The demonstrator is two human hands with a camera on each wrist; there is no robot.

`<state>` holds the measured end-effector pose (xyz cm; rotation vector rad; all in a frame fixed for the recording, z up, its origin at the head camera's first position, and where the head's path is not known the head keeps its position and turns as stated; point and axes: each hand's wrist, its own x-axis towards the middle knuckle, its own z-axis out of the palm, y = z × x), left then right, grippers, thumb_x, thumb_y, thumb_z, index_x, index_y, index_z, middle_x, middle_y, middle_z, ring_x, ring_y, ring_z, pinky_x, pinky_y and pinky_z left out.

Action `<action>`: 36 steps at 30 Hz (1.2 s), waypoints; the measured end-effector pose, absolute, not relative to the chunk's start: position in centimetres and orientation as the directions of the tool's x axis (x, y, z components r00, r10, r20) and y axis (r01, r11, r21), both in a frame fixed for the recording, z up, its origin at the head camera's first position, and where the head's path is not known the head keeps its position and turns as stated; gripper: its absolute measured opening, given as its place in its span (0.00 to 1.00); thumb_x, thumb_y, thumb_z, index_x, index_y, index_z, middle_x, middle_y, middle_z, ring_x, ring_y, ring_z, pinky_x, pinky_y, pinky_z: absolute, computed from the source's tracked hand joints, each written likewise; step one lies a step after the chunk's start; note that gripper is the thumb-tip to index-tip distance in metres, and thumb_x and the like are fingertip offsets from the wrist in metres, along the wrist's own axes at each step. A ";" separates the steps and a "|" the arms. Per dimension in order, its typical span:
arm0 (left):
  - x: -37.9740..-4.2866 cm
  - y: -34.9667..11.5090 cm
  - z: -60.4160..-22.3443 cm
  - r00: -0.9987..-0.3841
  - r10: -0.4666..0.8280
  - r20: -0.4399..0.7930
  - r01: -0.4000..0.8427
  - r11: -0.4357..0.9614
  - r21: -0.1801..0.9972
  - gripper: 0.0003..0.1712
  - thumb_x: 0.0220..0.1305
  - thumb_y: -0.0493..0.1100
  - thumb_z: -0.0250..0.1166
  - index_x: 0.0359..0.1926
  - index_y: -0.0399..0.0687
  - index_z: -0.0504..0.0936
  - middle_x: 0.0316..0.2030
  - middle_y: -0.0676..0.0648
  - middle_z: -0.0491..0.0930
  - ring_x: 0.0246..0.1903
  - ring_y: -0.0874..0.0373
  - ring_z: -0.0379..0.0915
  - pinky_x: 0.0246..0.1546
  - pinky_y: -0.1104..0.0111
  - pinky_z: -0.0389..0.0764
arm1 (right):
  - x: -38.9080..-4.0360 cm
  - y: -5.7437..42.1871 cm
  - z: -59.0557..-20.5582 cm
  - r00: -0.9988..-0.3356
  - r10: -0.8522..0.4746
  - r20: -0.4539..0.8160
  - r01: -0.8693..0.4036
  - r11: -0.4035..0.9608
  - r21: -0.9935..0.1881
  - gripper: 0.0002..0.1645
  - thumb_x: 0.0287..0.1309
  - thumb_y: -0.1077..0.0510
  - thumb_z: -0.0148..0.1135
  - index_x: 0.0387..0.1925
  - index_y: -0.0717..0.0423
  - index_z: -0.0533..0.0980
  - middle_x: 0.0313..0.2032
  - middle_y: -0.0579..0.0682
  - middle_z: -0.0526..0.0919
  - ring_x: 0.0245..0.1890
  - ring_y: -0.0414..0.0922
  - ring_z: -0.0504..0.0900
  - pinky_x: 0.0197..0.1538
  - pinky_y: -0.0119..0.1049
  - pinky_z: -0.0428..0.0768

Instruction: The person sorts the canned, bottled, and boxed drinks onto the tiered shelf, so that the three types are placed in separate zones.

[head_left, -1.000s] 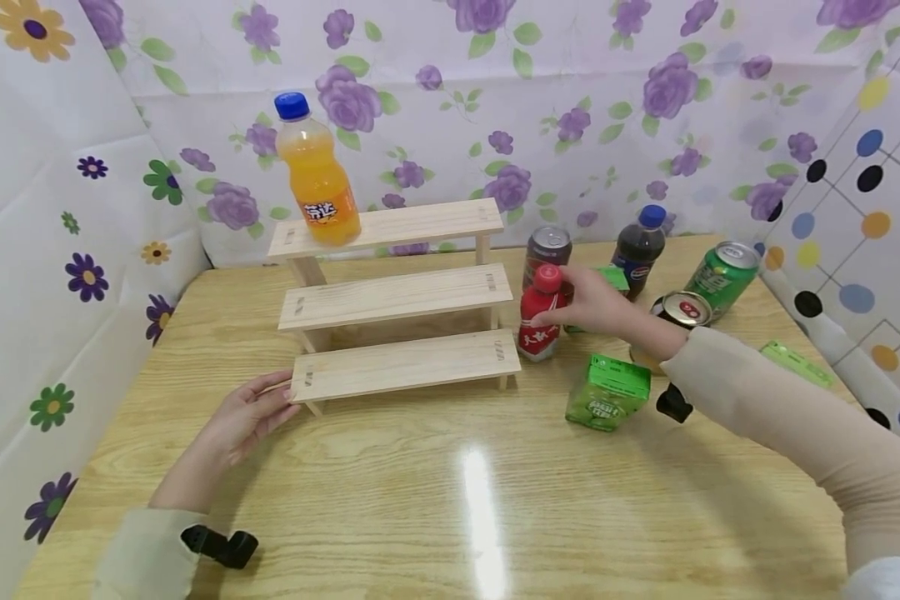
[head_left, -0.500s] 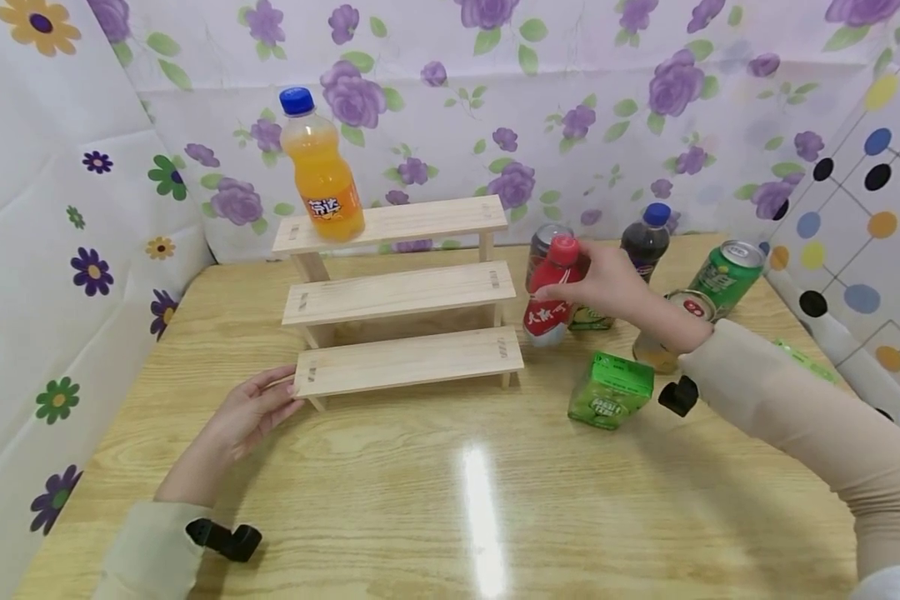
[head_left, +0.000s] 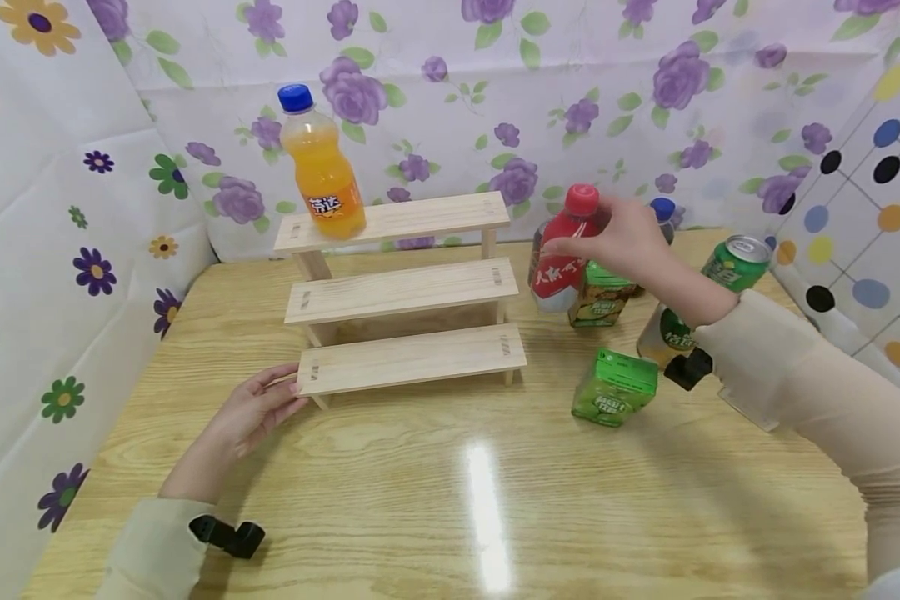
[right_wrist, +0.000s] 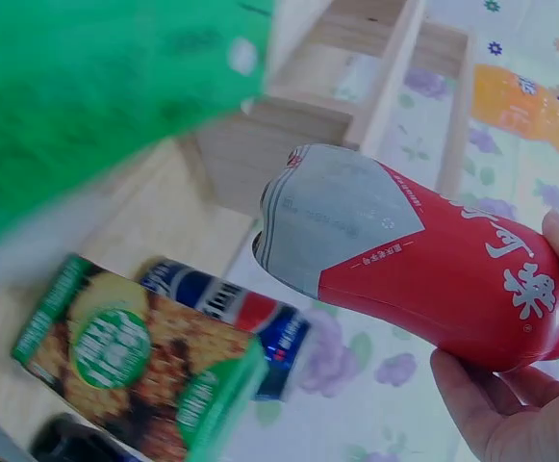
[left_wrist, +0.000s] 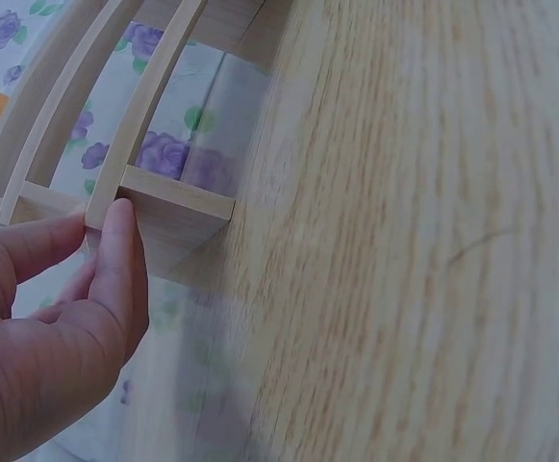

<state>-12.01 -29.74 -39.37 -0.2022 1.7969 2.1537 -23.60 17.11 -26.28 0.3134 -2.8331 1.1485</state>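
Observation:
My right hand (head_left: 630, 242) grips a red and silver-grey drink bottle (head_left: 562, 262) near its neck. In the right wrist view the bottle (right_wrist: 433, 260) is off the table, its base tilted toward the shelf. To the left of it stands a three-tier wooden shelf (head_left: 412, 362). My left hand (head_left: 247, 417) holds the lowest tier's left end; in the left wrist view thumb and fingers pinch the board's corner (left_wrist: 111, 188). An orange soda bottle (head_left: 326, 179) with a blue cap stands at the left of the top tier.
A green drink carton (head_left: 615, 392) stands in front of my right forearm. Behind are another carton (head_left: 600, 302), a gold and green can (head_left: 663, 337), a green can (head_left: 738, 260) and a partly hidden cola bottle (head_left: 663, 210). A dark can (head_left: 536, 250) is mostly covered by the red bottle.
My right hand has lifted the red bottle off the table and moved it up and slightly right, uncovering more of the rear carton. The left hand stays on the shelf corner.

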 end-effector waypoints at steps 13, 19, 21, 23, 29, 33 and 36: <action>-11.8 -30.0 -39.2 -0.939 0.159 -0.305 -0.332 -0.194 0.923 0.24 0.68 0.33 0.56 0.62 0.41 0.61 0.42 0.56 0.79 0.43 0.65 0.79 0.48 0.77 0.82 | -24.5 15.1 -22.1 -0.981 -0.124 0.149 -0.194 0.646 -0.738 0.43 0.45 0.36 0.72 0.58 0.55 0.73 0.52 0.55 0.81 0.48 0.48 0.79 0.53 0.45 0.81; -11.9 -29.9 -39.3 -0.939 0.161 -0.305 -0.332 -0.190 0.924 0.31 0.68 0.32 0.56 0.67 0.34 0.54 0.43 0.55 0.79 0.43 0.65 0.79 0.48 0.77 0.82 | -25.1 13.9 -21.1 -0.980 -0.096 0.173 -0.192 0.663 -0.723 0.42 0.45 0.35 0.71 0.57 0.54 0.73 0.51 0.54 0.81 0.46 0.45 0.78 0.50 0.39 0.81; -12.0 -29.8 -39.3 -0.937 0.161 -0.309 -0.336 -0.178 0.925 0.35 0.68 0.33 0.56 0.69 0.32 0.49 0.43 0.56 0.78 0.43 0.65 0.79 0.48 0.77 0.82 | -25.3 13.4 -20.7 -0.978 -0.089 0.186 -0.198 0.663 -0.722 0.42 0.45 0.35 0.70 0.58 0.54 0.73 0.52 0.54 0.81 0.46 0.44 0.78 0.51 0.38 0.81; -12.0 -29.8 -39.4 -0.937 0.162 -0.310 -0.336 -0.171 0.926 0.37 0.68 0.33 0.56 0.70 0.31 0.46 0.43 0.56 0.78 0.43 0.65 0.79 0.48 0.77 0.82 | -25.4 12.9 -20.4 -0.975 -0.083 0.205 -0.208 0.666 -0.717 0.43 0.46 0.34 0.70 0.58 0.54 0.73 0.52 0.53 0.80 0.47 0.44 0.78 0.52 0.37 0.81; -12.2 -29.6 -39.5 -0.936 0.175 -0.304 -0.334 -0.176 0.926 0.36 0.69 0.33 0.55 0.70 0.31 0.46 0.44 0.55 0.77 0.44 0.65 0.78 0.49 0.77 0.82 | -25.6 10.8 -19.2 -0.961 -0.079 0.264 -0.251 0.651 -0.717 0.41 0.47 0.36 0.69 0.58 0.54 0.72 0.53 0.51 0.79 0.48 0.42 0.76 0.54 0.34 0.81; -12.1 -29.7 -39.4 -0.937 0.172 -0.303 -0.333 -0.180 0.926 0.36 0.69 0.33 0.55 0.70 0.31 0.46 0.44 0.55 0.77 0.44 0.65 0.78 0.48 0.77 0.82 | -25.9 9.0 -18.4 -0.953 -0.096 0.287 -0.282 0.622 -0.730 0.39 0.48 0.37 0.70 0.56 0.55 0.73 0.52 0.51 0.79 0.47 0.41 0.76 0.53 0.33 0.81; -12.1 -29.9 -39.5 -0.938 0.165 -0.305 -0.332 -0.173 0.927 0.37 0.69 0.33 0.55 0.70 0.30 0.45 0.44 0.55 0.77 0.43 0.65 0.78 0.48 0.78 0.81 | -26.4 7.7 -18.1 -0.951 -0.104 0.292 -0.295 0.593 -0.749 0.38 0.48 0.39 0.70 0.55 0.55 0.73 0.51 0.51 0.79 0.47 0.41 0.77 0.54 0.32 0.82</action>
